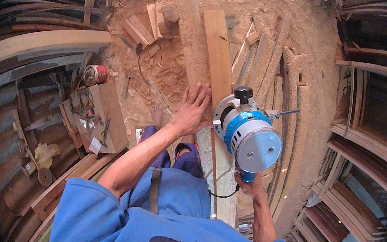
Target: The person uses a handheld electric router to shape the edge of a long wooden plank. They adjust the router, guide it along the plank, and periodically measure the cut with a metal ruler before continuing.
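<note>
A wood router [254,145] with a silver motor body, blue collar and black knob rests on a long light-brown board [218,46]. My right hand [252,187] is wrapped round the router's blue handle on the near side. To the left of the router's base, my left hand [192,108] lies flat with its fingers stretched forward along the board's left edge. Below the router, the board runs back toward my body over a pale, dusty beam [226,200]. A black cord [225,195] curves from the handle to the left. The router's bit is hidden.
Sawdust covers the floor [305,35]. Long wood strips [293,133] lie to the right, and cut blocks [139,29] at the far left. A wooden box [110,113] with hand tools stands at left, near a red can [95,75]. Stacked timber [369,147] lines the right wall.
</note>
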A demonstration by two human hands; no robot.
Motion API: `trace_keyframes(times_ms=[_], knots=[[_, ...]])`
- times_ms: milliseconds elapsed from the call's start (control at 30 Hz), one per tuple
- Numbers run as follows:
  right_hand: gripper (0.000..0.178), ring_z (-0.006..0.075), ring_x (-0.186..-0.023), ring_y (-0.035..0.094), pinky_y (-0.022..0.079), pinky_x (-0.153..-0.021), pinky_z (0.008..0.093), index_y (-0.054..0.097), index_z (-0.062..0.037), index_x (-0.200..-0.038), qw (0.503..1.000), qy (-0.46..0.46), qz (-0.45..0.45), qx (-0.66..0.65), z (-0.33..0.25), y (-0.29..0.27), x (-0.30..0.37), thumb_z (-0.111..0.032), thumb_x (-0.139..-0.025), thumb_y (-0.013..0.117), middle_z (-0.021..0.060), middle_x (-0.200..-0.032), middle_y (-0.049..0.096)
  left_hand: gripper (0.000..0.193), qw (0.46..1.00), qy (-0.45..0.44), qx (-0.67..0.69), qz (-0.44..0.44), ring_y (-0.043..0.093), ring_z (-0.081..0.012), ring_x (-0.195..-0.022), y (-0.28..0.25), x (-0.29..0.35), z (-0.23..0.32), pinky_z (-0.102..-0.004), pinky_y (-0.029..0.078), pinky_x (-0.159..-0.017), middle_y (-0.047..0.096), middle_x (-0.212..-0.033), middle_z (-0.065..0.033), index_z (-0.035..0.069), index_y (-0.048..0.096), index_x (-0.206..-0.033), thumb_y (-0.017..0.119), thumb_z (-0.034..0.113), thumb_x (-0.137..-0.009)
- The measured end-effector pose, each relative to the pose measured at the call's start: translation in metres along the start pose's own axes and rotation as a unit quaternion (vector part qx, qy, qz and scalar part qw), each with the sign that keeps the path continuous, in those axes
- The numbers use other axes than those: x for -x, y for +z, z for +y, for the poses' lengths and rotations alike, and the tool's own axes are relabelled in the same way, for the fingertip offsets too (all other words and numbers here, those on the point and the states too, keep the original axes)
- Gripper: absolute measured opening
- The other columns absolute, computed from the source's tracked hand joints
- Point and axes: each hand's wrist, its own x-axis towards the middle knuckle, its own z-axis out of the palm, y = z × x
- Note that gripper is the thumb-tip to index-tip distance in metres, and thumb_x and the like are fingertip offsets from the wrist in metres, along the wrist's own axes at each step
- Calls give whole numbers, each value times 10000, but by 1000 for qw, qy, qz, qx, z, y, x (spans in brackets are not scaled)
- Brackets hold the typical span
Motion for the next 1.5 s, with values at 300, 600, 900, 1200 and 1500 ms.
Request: trace_keyframes(times_ms=[300,600,900,1200,1500], knots=[[526,149,-904,654,567,-757,303,521,-37,-1289,999,41,0,-34,-5,12,-3,-25,-836,789,88,-1131,634,1066,1000,-5,-4,19,53,-442,-1571,4,-2,3,-667,180,-1209,97,-1700,-219,-61,184,-1591,754,284,-759],[290,139,-872,644,533,-744,313,641,-47,-1075,999,-22,41,16,-8,18,-8,-44,-827,792,55,-974,688,1167,999,-13,-45,19,51,-409,-1577,4,-1,5,-641,142,-1232,111,-1702,-194,-49,154,-1602,801,397,-739],[502,166,-931,637,555,-791,310,553,-37,-1290,998,-47,8,31,-18,14,-23,-60,-844,785,94,-1110,613,1069,999,-28,10,-14,46,-417,-1574,-4,-3,9,-634,135,-1238,105,-1697,-210,-62,152,-1597,750,385,-832],[453,115,-857,612,519,-751,290,526,-62,-1203,998,-56,38,-14,-34,19,-41,1,-829,774,34,-1010,628,1289,998,-8,-41,40,41,-383,-1584,10,-2,3,-633,117,-1240,96,-1709,-180,-59,131,-1604,833,525,-695],[583,162,-858,626,538,-777,337,466,-58,-1298,998,-49,10,-31,-49,18,-59,-11,-799,764,58,-1003,608,1173,998,-7,-62,31,42,-375,-1585,7,0,4,-632,123,-1242,113,-1707,-180,-61,297,-1560,820,537,-696]])
